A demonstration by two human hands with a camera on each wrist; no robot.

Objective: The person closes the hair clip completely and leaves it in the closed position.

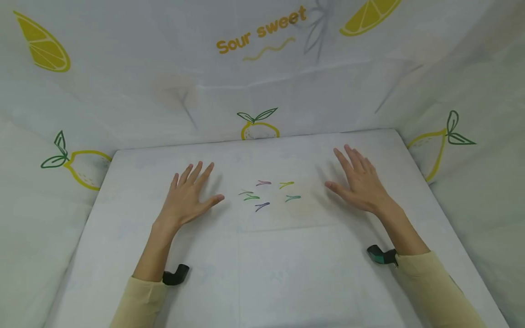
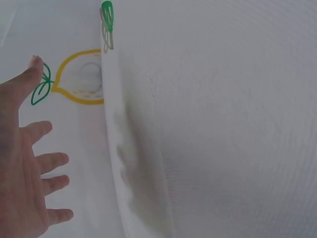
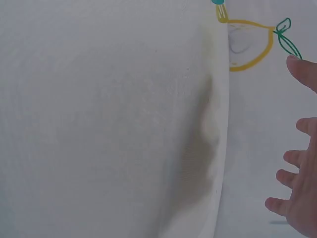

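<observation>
Several small forked clips, which look like opened hair clips, lie in a loose group on the white table. A pink clip [image 1: 265,182] and a yellow clip [image 1: 289,183] are at the back, a teal clip [image 1: 294,197] at the right. Toward the left are a grey clip [image 1: 246,192] and a green clip [image 1: 253,197], with a purple clip [image 1: 263,205] in front. My left hand [image 1: 185,201] hovers left of them, fingers spread and holding nothing. On the other side my right hand [image 1: 361,183] hovers likewise, fingers spread, apart from the clips.
The white-covered table [image 1: 295,278] ends at a white cloth backdrop [image 1: 156,109] printed with lemons. Similar cloth hangs on both sides. A black wrist-worn device [image 1: 176,275] shows at the left sleeve, and a black and green device [image 1: 381,255] at the right.
</observation>
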